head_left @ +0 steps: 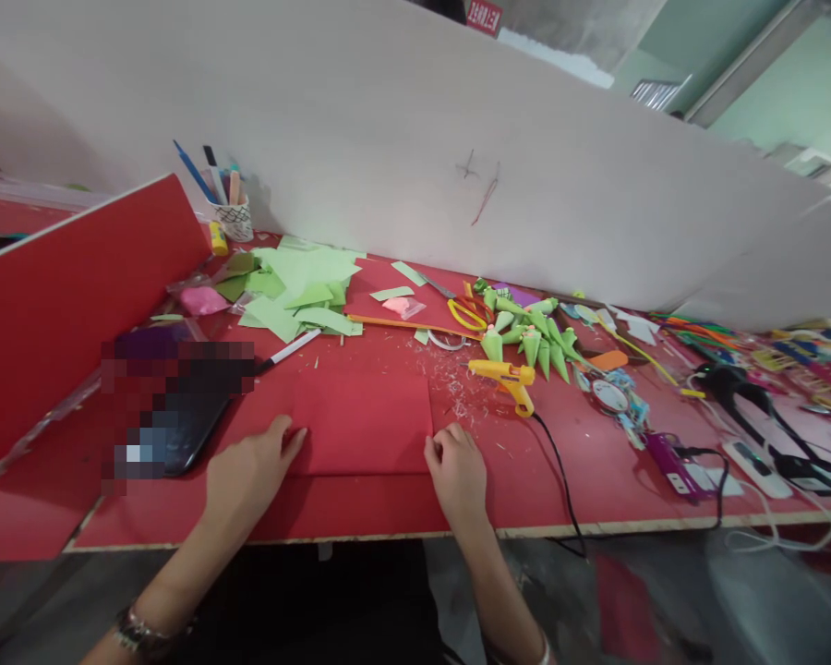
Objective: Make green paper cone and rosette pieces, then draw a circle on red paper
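Note:
A flat rectangle of red paper (364, 423) lies near the front edge of the red table, between my two hands. At its left edge is my left hand (246, 469), thumb and forefinger closing on the side of the sheet. My right hand (459, 476) has its fingers curled in and pinches the right edge. To the right of the paper a yellow hot glue gun (504, 374) lies on its side, its black cord running over the table edge. A dark phone (198, 416), partly blurred out, rests left of my left hand.
Light green paper pieces (305, 286) and several green paper cones (526, 332) lie at the back, with scissors (467, 309) between them. A pen cup (234, 220) stands by the white partition. On the right are a purple power strip (675, 465) and cables. A red board (76, 314) rises at left.

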{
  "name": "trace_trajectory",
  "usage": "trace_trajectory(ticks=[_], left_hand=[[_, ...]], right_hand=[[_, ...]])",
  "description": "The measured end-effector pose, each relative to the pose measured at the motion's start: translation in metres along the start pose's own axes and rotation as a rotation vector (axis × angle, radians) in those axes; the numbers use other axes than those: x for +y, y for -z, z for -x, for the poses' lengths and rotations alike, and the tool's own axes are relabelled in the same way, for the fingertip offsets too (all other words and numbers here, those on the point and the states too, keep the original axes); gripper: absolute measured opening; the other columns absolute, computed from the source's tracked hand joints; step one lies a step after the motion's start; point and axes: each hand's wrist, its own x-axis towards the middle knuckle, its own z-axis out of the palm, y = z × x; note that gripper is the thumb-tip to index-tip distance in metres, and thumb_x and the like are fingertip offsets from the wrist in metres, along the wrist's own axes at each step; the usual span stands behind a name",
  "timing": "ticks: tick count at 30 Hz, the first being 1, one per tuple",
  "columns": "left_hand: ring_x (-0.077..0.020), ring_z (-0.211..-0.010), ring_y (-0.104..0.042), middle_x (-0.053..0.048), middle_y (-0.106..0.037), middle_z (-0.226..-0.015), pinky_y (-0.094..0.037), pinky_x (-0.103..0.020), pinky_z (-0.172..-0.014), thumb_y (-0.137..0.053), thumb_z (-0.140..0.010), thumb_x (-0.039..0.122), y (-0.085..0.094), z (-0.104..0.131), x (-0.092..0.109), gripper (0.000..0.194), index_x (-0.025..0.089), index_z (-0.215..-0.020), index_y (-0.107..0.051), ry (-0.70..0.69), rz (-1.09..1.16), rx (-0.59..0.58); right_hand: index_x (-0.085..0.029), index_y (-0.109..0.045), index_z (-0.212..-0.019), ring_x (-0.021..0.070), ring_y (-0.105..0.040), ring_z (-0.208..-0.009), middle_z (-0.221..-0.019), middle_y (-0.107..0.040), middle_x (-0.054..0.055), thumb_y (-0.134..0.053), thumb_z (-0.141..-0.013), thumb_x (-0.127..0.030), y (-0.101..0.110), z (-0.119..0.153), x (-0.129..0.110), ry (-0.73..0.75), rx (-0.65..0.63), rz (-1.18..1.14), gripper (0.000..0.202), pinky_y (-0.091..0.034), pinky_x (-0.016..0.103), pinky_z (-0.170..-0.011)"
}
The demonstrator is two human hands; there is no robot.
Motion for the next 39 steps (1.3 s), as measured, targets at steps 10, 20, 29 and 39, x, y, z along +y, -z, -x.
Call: trace_trajectory(ticks=[10,20,29,39], left_hand=[[-0.0287,-0.07,-0.065,-0.01,-0.067,-0.071,-0.036,-0.027,-0.049,-0.023,-0.089,0.043,0.003,-0.002,0.004,0.04,0.019,-0.105,-0.051,0.066,-0.046,-0.035],[-0.0298,-0.067,-0.065,-0.01,-0.067,-0.069,-0.04,-0.029,-0.048,-0.024,-0.089,0.043,0.006,-0.003,0.005,0.041,0.019,-0.104,-0.053,0.07,-0.039,-0.037],[-0.0285,-0.127,-0.034,-0.015,-0.04,-0.136,-0.032,-0.042,-0.099,-0.029,-0.09,0.026,-0.012,-0.008,0.025,0.044,0.012,-0.129,-0.041,-0.46,0.02,0.448],[-0.0172,-0.131,-0.026,0.005,-0.031,-0.143,-0.021,-0.036,-0.106,-0.028,-0.091,0.04,-0.036,-0.016,0.034,0.047,0.034,-0.137,-0.022,-0.787,0.148,0.209]], right_hand=[[-0.016,-0.061,-0.071,0.0146,-0.057,-0.068,-0.077,-0.061,0.006,-0.043,-0.087,-0.024,-0.001,-0.001,-0.008,-0.066,-0.033,0.183,0.025,-0.031,0.026,-0.059],[-0.016,-0.062,-0.072,0.0145,-0.058,-0.068,-0.078,-0.061,0.005,-0.044,-0.087,-0.024,-0.003,-0.003,-0.006,-0.059,-0.053,0.183,0.025,-0.028,0.026,-0.057],[-0.017,-0.061,-0.071,0.0142,-0.056,-0.068,-0.077,-0.061,0.005,-0.045,-0.086,-0.023,-0.004,-0.006,-0.006,-0.063,-0.045,0.138,0.023,-0.029,0.026,-0.06],[-0.017,-0.059,-0.071,0.0155,-0.056,-0.071,-0.077,-0.06,0.004,-0.044,-0.086,-0.021,-0.004,-0.003,-0.004,-0.047,-0.052,0.116,0.021,-0.032,0.026,-0.062]])
